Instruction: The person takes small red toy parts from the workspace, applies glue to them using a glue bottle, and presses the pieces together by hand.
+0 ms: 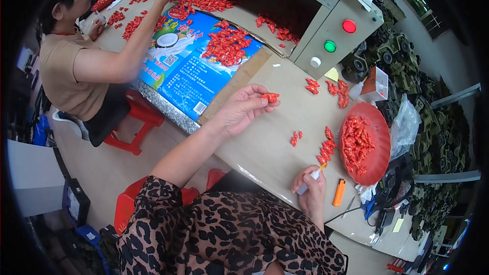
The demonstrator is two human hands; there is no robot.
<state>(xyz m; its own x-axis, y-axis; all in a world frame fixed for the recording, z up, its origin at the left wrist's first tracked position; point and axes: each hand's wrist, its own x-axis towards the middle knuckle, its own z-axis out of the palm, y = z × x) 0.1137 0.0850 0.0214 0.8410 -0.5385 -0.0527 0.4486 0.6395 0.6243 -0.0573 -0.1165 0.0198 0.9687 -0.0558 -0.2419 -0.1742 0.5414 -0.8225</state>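
Observation:
My left hand (242, 108) reaches out over the cardboard-covered table (265, 147) and pinches a small red plastic piece (270, 97) between its fingertips. My right hand (310, 189) rests near the table's front edge, closed around a slim white pen-like tool (309, 182) with an orange tip. Just beyond that tip lies a short row of red pieces (326, 148), with a few loose ones (295, 137) to its left.
A red bowl (379, 155) full of red pieces stands at the right, an orange lighter (339, 192) in front of it. Another person (76, 61) on a red stool sorts red pieces at the far left. A control box with coloured buttons (333, 40) rises behind.

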